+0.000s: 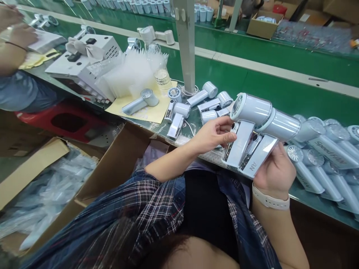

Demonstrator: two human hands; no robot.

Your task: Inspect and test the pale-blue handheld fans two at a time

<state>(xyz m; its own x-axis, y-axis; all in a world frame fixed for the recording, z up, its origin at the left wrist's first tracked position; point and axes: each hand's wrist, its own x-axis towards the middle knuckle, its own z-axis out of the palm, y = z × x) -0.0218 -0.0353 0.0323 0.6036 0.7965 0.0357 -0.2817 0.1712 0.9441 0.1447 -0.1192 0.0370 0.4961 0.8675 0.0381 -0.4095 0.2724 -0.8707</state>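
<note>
Two pale blue handheld fans are held side by side above the bench edge. My left hand [214,136] pinches the left fan [243,140] by its handle, thumb in front and fingers partly behind it. Around the handle of the right fan [265,153], printed with the letters "AN", my right hand [276,172] is closed; some of its fingers are hidden. The two round heads touch, and chrome side strips with small buttons show on the handles. Beside my right hand lie stacked rows of similar fans [332,149], some marked "Speed FAN".
Loose fans [179,112] lie left of a metal post [186,48]. Farther left are clear plastic sleeves [131,74] and a white boxy device [84,63]. A co-worker's arm [17,48] reaches in. Below stands a carton [106,164] near bagged items. A green conveyor [252,71] runs behind.
</note>
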